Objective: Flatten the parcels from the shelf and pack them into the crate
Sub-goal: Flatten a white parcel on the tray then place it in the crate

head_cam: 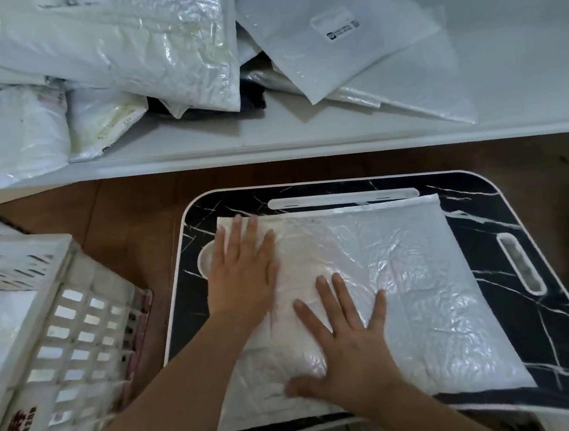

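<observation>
Both hands, left (242, 281) and right (351, 342), press flat-fingered on the parcel (401, 273); its unpressed bulk stretches toward 3 o'clock, right hand nearer.

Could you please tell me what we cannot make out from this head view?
- Contents of the parcel: opaque plastic, partly under left hand and right hand.
- Label text on a shelf parcel: too small.
- Crate interior: cut off by the left edge.
</observation>
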Demonstrator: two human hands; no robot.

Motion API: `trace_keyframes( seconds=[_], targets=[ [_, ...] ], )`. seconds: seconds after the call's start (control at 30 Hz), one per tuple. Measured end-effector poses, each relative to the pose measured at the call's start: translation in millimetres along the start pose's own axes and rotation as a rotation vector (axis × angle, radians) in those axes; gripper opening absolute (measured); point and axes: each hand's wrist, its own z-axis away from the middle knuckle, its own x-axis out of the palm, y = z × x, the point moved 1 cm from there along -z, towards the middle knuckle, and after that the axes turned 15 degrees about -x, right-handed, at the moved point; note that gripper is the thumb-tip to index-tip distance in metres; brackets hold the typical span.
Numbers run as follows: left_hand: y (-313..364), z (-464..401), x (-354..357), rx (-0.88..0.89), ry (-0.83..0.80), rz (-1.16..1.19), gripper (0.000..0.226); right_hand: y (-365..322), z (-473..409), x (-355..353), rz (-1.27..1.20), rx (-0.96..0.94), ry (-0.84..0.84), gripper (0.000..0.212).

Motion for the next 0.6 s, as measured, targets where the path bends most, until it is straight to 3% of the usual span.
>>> trace_keyframes(
  seconds=[0.1, 0.2, 0.33, 0.47, 0.6],
  targets=[
    [20, 52, 4, 0.069, -0.115, 0.176, 0.062, -1, -1, -3, -0.031, -0.014, -0.012, 0.107],
    [19, 80, 14, 0.003, -0.147, 0.146, 0.058, 8, 11, 0, -0.027, -0.059, 0.021, 0.095],
    [15, 77, 13, -0.006, -0.169, 0.079, 0.063, 62, 52, -4, -0.009, 0.132, -0.045, 0.075],
    [18, 78, 6, -0.034, -0.242, 0.061, 0.069, 91, 87, -14, -0.079, 0.379, -0.169, 0.083],
    [20, 77, 0, -0.048, -0.315, 0.04, 0.073, 90, 95, -26, -0.149, 0.504, -0.219, 0.098]
  ],
)
